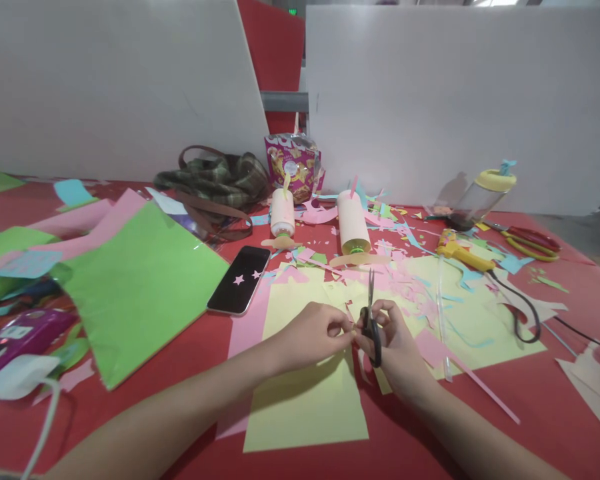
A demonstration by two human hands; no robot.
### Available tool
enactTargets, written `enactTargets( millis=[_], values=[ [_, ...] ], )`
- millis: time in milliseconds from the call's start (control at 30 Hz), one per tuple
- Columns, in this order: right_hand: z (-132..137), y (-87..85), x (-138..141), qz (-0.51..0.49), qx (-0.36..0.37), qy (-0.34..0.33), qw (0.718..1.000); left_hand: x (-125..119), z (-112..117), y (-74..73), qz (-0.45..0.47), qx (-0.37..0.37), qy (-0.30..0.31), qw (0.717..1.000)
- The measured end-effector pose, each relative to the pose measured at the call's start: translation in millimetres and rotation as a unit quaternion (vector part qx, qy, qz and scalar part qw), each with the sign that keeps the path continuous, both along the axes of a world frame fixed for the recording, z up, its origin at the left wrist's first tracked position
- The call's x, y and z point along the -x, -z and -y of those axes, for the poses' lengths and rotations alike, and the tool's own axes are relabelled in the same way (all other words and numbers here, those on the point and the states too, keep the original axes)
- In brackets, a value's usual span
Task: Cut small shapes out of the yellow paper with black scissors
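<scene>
My right hand [391, 340] is closed around a pair of small black-handled scissors [372, 320], whose blades point away from me. Just left of it, my left hand [321, 333] is pinched, its fingertips nearly meeting the right fingers. Whatever sits between those fingertips is too small to name. Beneath both hands lie yellow paper sheets [305, 413], with a pink sheet [235, 393] partly under them. Two pink paper stars rest on a dark phone [238, 283] to the left. Ahead stand two cream paper rolls, a larger roll [351, 217] and a smaller roll [283, 212].
Paper scraps litter the red table [190, 427]. On the right are a yellow glue gun [463, 255] with a black cord, red-handled scissors [533, 240] and a tilted clear container [485, 197]. Green paper [145, 287] covers the left; a snack bag [295, 167] and plaid bag [220, 177] stand behind.
</scene>
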State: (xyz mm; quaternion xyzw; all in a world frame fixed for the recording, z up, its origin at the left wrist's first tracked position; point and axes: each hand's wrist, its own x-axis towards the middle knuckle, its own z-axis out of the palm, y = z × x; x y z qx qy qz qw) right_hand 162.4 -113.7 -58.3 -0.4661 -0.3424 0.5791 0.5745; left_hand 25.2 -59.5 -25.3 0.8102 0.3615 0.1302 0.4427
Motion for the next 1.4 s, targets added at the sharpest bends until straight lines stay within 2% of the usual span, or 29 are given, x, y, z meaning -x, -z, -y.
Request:
enactTargets(
  millis=[267,700,1000,1100,1400],
  values=[
    [3,0.3,1,0.04,-0.001,-0.031,0.999,7,6,10.5,0.003,0.019,-0.019,1.0],
    [5,-0.9,4,0.04,-0.01,-0.054,0.998,11,13,23.5,0.029,0.023,-0.023,0.999],
    [5,2.2,4,0.036,-0.015,-0.054,0.998,12,14,20.5,0.038,0.055,-0.024,0.997],
    [5,3.1,3,0.038,-0.014,-0.052,0.998,12,15,22.9,0.04,0.045,-0.028,0.998],
    [6,3.9,2,0.05,-0.009,-0.066,0.997,10,19,29.0,0.043,-0.057,-0.071,0.995]
  ],
)
